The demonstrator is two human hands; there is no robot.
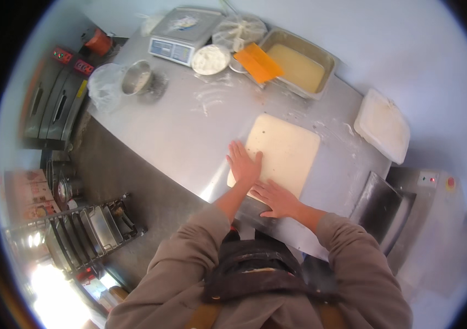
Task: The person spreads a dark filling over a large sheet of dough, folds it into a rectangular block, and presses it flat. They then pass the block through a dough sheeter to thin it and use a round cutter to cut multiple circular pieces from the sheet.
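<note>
A flat, pale, roughly rectangular sheet of dough (pixel 287 151) lies on the steel table in front of me. My left hand (pixel 244 164) rests open along its left edge, fingers stretched away from me. Across the near edge lies my right hand (pixel 275 198), also open, its fingers pointing left onto the dough. Neither hand grips anything. A few small dark specks show on the dough's surface, and part of its near left corner is hidden under my hands.
On the steel table (pixel 181 131) stand a scale (pixel 184 34), a bowl of flour (pixel 210 59), a metal bowl (pixel 137 78), an orange scraper (pixel 258 62) and a deep metal pan (pixel 299 64). A white lidded container (pixel 382 125) sits at right, near a machine (pixel 419 203). A tray rack (pixel 82 233) stands lower left.
</note>
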